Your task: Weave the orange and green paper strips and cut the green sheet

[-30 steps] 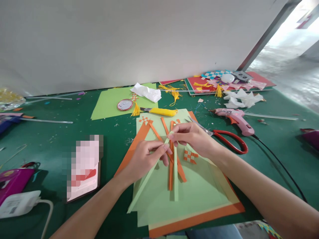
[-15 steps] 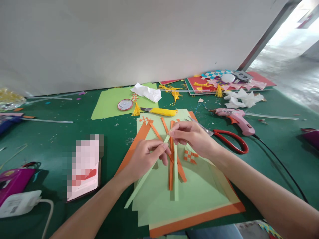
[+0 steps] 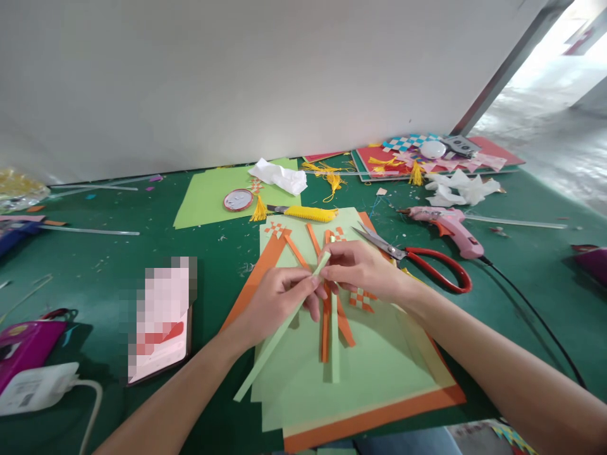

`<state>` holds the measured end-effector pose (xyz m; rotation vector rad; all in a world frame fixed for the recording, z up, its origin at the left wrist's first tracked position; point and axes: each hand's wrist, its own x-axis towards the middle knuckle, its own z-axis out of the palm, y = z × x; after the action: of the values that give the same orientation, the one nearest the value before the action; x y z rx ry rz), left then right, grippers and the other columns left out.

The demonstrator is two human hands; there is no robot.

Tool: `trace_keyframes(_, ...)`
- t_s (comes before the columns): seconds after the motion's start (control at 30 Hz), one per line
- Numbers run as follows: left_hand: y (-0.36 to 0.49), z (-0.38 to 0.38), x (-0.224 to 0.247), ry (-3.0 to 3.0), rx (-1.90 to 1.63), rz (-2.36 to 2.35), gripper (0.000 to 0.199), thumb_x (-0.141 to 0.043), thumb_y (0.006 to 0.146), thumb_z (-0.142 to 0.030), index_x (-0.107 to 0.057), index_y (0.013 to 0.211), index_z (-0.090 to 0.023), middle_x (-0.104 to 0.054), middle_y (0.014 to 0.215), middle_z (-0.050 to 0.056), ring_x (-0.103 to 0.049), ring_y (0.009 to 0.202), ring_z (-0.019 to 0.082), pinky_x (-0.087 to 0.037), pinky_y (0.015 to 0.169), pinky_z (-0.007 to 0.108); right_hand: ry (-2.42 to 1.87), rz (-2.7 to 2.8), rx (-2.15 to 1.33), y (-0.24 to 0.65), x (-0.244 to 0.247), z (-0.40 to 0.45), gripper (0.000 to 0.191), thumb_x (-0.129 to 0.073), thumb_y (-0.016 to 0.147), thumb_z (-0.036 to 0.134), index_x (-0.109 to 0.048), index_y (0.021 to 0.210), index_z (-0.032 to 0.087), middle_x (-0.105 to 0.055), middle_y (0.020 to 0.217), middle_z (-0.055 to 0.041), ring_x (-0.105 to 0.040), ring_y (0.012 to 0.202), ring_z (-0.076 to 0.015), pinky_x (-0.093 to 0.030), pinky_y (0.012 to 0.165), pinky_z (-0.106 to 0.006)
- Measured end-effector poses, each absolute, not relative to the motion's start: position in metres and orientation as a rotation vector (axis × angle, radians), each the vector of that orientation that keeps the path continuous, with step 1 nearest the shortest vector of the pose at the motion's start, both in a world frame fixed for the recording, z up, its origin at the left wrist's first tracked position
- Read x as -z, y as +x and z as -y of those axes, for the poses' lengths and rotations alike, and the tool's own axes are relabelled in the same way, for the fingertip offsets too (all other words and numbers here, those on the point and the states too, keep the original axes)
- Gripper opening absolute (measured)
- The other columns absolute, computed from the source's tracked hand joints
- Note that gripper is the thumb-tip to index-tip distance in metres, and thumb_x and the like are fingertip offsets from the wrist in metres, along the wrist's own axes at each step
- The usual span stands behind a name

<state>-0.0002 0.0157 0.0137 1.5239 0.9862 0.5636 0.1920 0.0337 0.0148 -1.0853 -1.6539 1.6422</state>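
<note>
Head view | both hands (image 3: 279,302) pinching pale-green strip (image 3: 270,349) | white adapter (image 3: 52,379) (printing unreadably small)

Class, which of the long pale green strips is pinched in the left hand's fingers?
The slanting strip, held by the left hand, its lower end pointing left; the strip to its right runs nearly straight up the picture.

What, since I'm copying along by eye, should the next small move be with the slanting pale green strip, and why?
Probably pinch the upper tip of the slanting strip with the right hand: the left hand seems to hold the strip just below, the tip sticks up past the fingers, and the right fingertips are close beside it.
</note>
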Motion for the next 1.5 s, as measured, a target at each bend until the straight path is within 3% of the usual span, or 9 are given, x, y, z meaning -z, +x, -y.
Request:
trace_keyframes(0.17, 0.001, -0.015, -0.013, 1.497, -0.545, -0.969, 0.033, -0.05, 0.093, -0.034, -0.063, 0.07, -0.014, -0.068, 0.058, 0.003, -0.063, 0.057, 0.014, -0.047, 0.061, 0.025, -1.144, 1.692, -1.584, 0.192, -0.01, -0.033, 0.003, -0.055, 0.075, 0.018, -0.058, 0.073, 0.018, -0.057, 0.055, 0.0032, -0.046, 0.049, -0.0086, -0.03, 0.042, -0.021)
trace_keyframes(0.37, 0.002, -0.015, -0.015, 1.498, -0.535, -0.972, 0.031, -0.05, 0.093, -0.03, -0.066, 0.071, -0.014, -0.068, 0.057, 0.003, -0.062, 0.057, 0.014, -0.049, 0.065, 0.025, -1.224, 1.717, -1.394, 0.196, -0.012, -0.036, 0.004, -0.055, 0.071, 0.018, -0.055, 0.067, 0.018, -0.051, 0.053, 0.0046, -0.043, 0.05, -0.0091, -0.03, 0.046, -0.023)
trace_keyframes(0.73, 0.0, -0.015, -0.016, 1.495, -0.557, -0.933, 0.034, -0.049, 0.095, -0.031, -0.067, 0.071, -0.015, -0.068, 0.058, 0.002, -0.061, 0.057, 0.012, -0.049, 0.067, 0.023, -1.162, 1.577, -1.356, 0.213, -0.019, -0.046, 0.01, -0.051, 0.075, 0.015, -0.053, 0.065, 0.018, -0.053, 0.053, 0.0018, -0.041, 0.048, -0.0088, -0.029, 0.047, -0.025)
trace_keyframes(1.0, 0.002, -0.015, -0.016, 1.456, -0.597, -0.942, 0.031, -0.049, 0.094, -0.03, -0.066, 0.073, -0.015, -0.067, 0.057, 0.001, -0.063, 0.058, 0.013, -0.05, 0.068, 0.024, -1.067, 1.589, -1.703, 0.199, -0.014, -0.038, 0.01, -0.06, 0.079, 0.026, -0.056, 0.076, 0.017, -0.06, 0.059, 0.0007, -0.043, 0.045, -0.0083, -0.031, 0.044, -0.024)
trace_keyframes(1.5, 0.0, -0.015, -0.014, 1.487, -0.562, -0.937, 0.03, -0.045, 0.094, -0.021, -0.065, 0.073, -0.015, -0.068, 0.059, 0.0, -0.062, 0.058, 0.011, -0.048, 0.066, 0.022, -1.137, 1.565, -1.579, 0.197, -0.012, -0.038, 0.02, -0.059, 0.081, 0.029, -0.053, 0.066, 0.017, -0.058, 0.055, 0.0013, -0.044, 0.046, -0.0086, -0.033, 0.045, -0.025)
